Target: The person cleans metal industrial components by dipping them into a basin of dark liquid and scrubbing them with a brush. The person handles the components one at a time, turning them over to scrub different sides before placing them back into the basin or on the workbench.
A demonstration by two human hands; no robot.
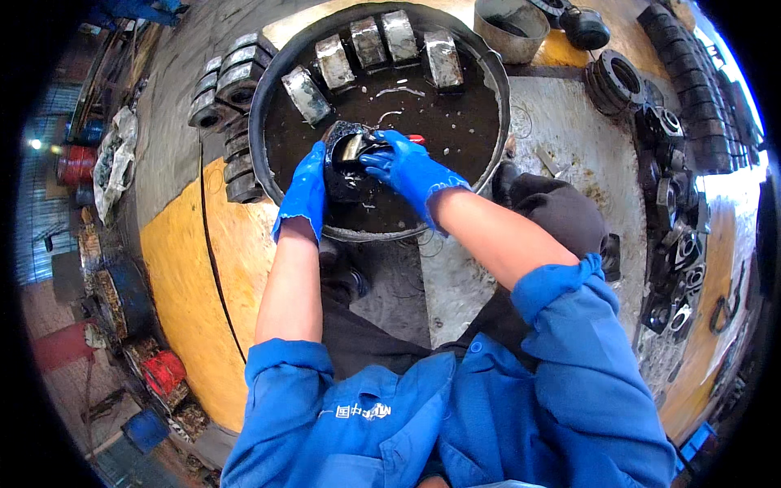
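Observation:
My left hand (pixel 304 185), in a blue rubber glove, grips the left side of a large dark metal nut (pixel 345 192). The nut is wet and black, with its round bore turned up toward me. At the right of the bore is my right hand (pixel 404 169), also gloved in blue, its fingers curled in at the hole's edge. Whatever those fingers hold is hidden; a small red piece (pixel 416 139) shows just beyond them. Both hands are over a round basin (pixel 382 237) of dark liquid. Several greyish metal blocks (pixel 370 42) stand along its far side.
Stacks of large nuts (pixel 241 75) stand left of the basin. A round metal pot (pixel 511 31) is at its far right. More dark rings and nuts (pixel 671 203) line the right side. Crumpled plastic (pixel 115 167) lies at the far left. My knee (pixel 561 215) is beside the basin.

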